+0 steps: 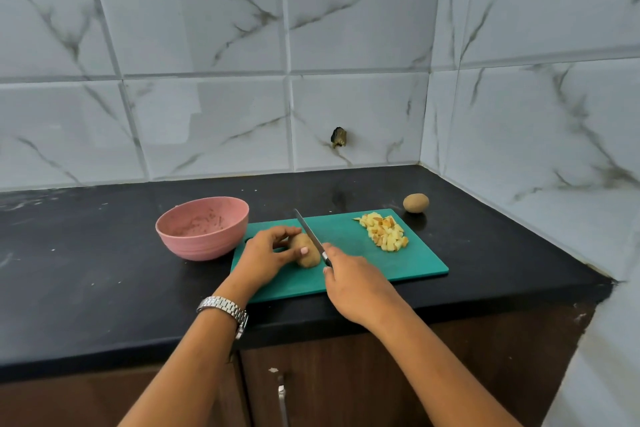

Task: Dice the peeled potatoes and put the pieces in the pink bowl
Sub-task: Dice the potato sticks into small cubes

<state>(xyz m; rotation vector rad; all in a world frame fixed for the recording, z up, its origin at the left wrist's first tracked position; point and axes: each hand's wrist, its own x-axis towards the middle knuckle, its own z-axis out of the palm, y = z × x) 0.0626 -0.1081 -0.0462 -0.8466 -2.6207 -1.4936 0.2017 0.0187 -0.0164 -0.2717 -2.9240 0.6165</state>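
A whole potato lies on the green cutting board. My left hand holds it from the left, thumb and fingers curled round it. My right hand grips the handle of a knife; its blade lies across the top of the potato, pointing away from me. A pile of diced potato pieces sits on the board's far right corner. The pink bowl stands just left of the board with only smears inside. Another whole potato rests on the counter beyond the board.
The black countertop runs along a marble-tiled wall and ends in a corner on the right. Brown cabinet doors with a metal handle are below the counter's front edge. A metal watch is on my left wrist.
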